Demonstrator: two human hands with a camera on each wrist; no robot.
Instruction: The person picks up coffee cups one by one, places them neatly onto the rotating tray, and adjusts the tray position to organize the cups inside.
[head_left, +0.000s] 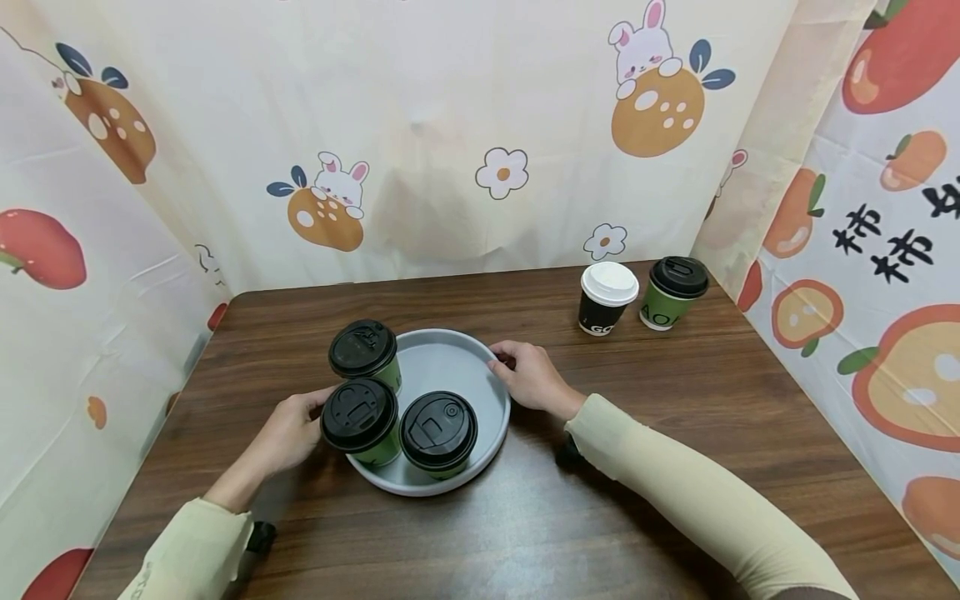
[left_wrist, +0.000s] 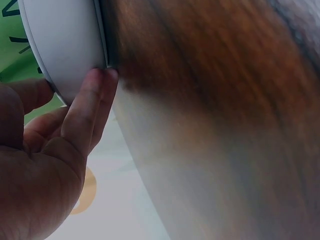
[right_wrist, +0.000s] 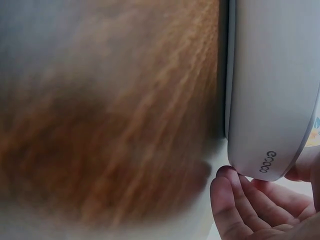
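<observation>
A round grey tray [head_left: 457, 358] carries three green paper cups with black lids: a rear-left cup [head_left: 363, 350], a front-left cup [head_left: 362, 421] and a front-right cup [head_left: 438, 433]. My left hand [head_left: 295, 429] grips the tray's left edge, partly hidden behind the front-left cup. In the left wrist view its thumb lies at the rim and the fingers [left_wrist: 82, 110] reach along the tray's side wall to the bottom edge. At the upper right edge, my right hand [head_left: 531, 377] pinches the tray, thumb over the rim. The right wrist view shows its fingers [right_wrist: 250, 200] curled at the wall's lower edge, by small printed letters.
Toward the back right of the brown wooden table [head_left: 637, 500] stand a black cup with a white lid [head_left: 606, 292] and a green cup with a black lid [head_left: 671, 292]. Printed curtains [head_left: 435, 100] hang behind the table and along both sides.
</observation>
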